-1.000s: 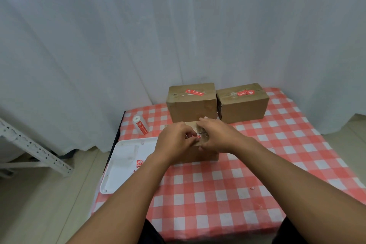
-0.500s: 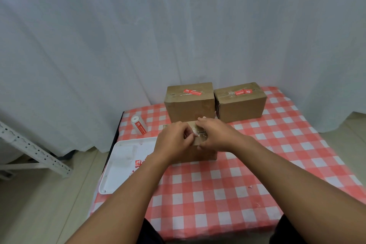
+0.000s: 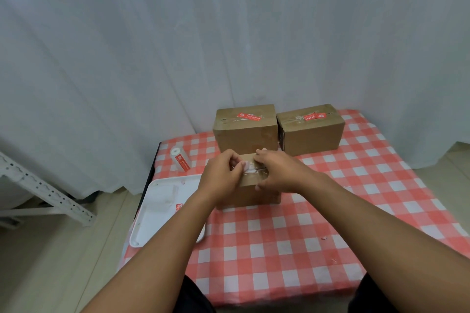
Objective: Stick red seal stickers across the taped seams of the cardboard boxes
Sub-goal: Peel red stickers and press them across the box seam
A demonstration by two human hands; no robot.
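A small cardboard box (image 3: 250, 194) stands on the checked table in front of me, its taped top partly hidden by both hands. My left hand (image 3: 220, 173) pinches one end of a pale, pinkish seal sticker (image 3: 247, 167) just above the box top. My right hand (image 3: 278, 170) is curled at the sticker's other end, its thumb down on the box's front face. Behind stand two larger boxes, the left box (image 3: 245, 134) and the right box (image 3: 311, 134). Each has a red sticker across its top seam, the left one's (image 3: 249, 116) and the right one's (image 3: 311, 117).
A sticker roll (image 3: 179, 159) lies at the table's back left. A white tray (image 3: 159, 208) at the left edge holds a red sticker scrap (image 3: 179, 207). White curtains hang close behind. A metal rack leg (image 3: 45, 190) stands on the floor at left.
My hands have drawn slightly apart over the near box, so the pale sticker shows between them. The boxes, roll and tray have not moved.
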